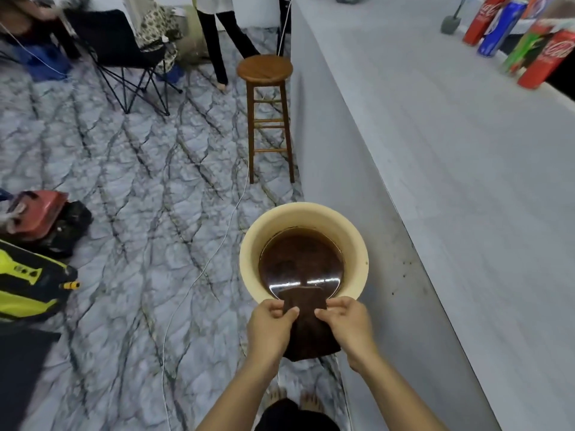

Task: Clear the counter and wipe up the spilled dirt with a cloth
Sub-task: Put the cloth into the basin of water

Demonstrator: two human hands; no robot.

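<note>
A dark brown cloth (308, 325) hangs over the near rim of a cream basin (252, 244) that stands on the floor and holds murky brown water. My left hand (270, 328) pinches the cloth's left edge and my right hand (348, 325) pinches its right edge, both just above the basin's near rim. The grey counter (451, 181) runs along the right. A few dark specks of dirt (404, 269) lie near its front edge beside the basin.
Several soda cans (497, 29) and a small grey object (450, 23) stand at the counter's far right. A wooden stool (266, 113) stands beyond the basin. A person's legs, a folding chair (124, 57), bags and a white cable (199, 275) occupy the marbled floor.
</note>
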